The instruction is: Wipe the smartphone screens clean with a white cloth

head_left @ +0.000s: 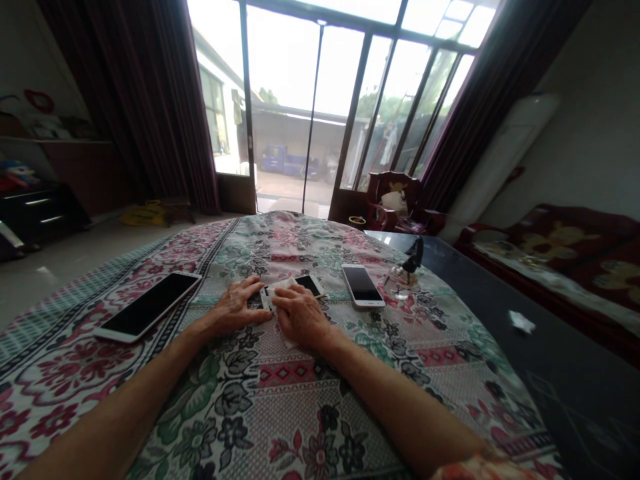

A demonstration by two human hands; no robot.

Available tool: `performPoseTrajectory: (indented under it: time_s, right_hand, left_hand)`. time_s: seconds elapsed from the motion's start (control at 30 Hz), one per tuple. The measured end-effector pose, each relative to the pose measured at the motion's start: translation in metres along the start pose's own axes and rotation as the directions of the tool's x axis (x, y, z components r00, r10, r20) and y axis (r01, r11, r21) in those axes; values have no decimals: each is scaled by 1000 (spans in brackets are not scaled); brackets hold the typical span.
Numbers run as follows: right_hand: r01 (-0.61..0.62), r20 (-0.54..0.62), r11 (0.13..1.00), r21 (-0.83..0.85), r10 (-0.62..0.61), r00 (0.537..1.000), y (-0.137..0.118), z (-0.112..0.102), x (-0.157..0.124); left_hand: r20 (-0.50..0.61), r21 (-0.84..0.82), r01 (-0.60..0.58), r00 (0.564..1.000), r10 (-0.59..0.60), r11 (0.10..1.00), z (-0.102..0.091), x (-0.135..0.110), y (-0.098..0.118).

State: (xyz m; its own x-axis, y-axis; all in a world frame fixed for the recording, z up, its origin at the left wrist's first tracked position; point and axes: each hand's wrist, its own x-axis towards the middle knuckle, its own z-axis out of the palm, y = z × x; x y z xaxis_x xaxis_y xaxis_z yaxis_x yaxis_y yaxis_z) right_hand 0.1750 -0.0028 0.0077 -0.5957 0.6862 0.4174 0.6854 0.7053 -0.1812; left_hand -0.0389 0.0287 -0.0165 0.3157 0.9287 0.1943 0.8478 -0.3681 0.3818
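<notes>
A home living room.
Dark curtains [150, 100] frame tall glass doors [310, 100] onto a yard. A flowered sofa [565, 253], a carved armchair [395, 200], a standing air conditioner [505, 153], dark drawers [35, 207] and a counter under a floral cloth [280, 400] furnish it.

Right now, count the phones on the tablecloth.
3: a large phone at left, a small phone partly under the right hand, a white phone right of it. More could be hidden.

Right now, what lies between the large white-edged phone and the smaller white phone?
Head view: left hand and right hand on a third dark-screened phone with a white wipe.
</notes>
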Motion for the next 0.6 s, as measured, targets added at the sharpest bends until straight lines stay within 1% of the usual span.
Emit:
performPoseTrajectory:
  time_s: [0.1,0.2,0.3,0.4,0.53,0.6]
  right_hand:
    - [80,-4,996,37,-80,997,-3,3,-1]
    - [68,-13,996,53,-68,998,1,4,0]
    - [-4,-18,999,51,4,1000,12,0,1]
    - [-104,-39,994,25,105,994,29,-7,1]
    - [-297,-85,954,-39,293,952,49,-14,-2]
    - [-341,-95,938,-69,334,938,52,-16,-5]
  left_hand:
    - [-12,3,-9,1000,9,1000,2,0,-3]
    - [-20,-1,-17,1000,17,1000,4,0,-5]
    - [-22,-7,-20,1000,20,1000,3,0,-4]
    - [-15,-23,-25,1000,25,999,0,-1,-2]
    - [-4,-40,-27,1000,27,999,-2,-1,-1]
    - [4,-36,-18,1000,18,999,-2,-1,-1]
